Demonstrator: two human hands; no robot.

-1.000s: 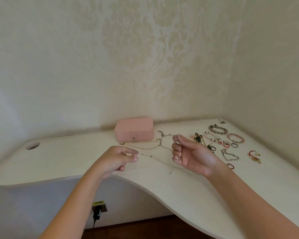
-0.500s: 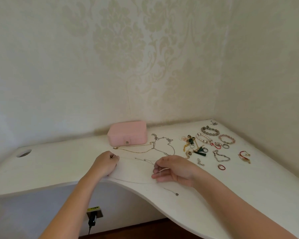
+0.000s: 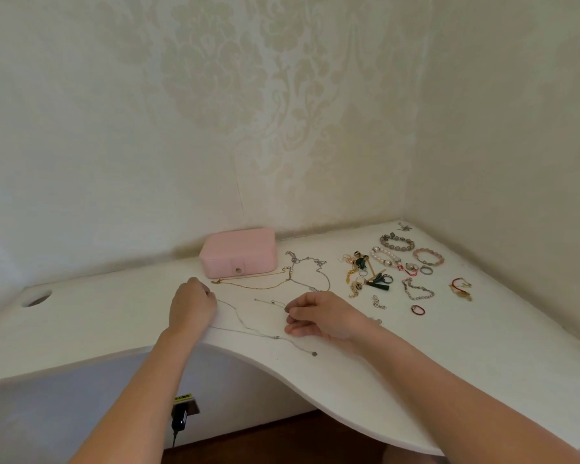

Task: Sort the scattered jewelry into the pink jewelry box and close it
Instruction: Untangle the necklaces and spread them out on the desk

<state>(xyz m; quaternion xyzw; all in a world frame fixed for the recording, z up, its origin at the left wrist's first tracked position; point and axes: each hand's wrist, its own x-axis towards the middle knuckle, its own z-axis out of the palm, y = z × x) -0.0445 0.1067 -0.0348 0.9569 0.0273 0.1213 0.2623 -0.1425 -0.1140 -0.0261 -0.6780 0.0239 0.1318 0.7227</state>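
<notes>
Jewelry box (image 3: pixel 238 254) at back of desk (image 3: pixel 98 329), necklaces (image 3: pixel 290 273) before it, bracelets (image 3: pixel 384 257) right

Room on the left, clutter on the right.
The desk (image 3: pixel 108 323) lies open left of the box (image 3: pixel 239 252); thin chains (image 3: pixel 248 324) sprawl across the middle in front of it, and bracelets (image 3: pixel 397 244) crowd the right corner.
</notes>
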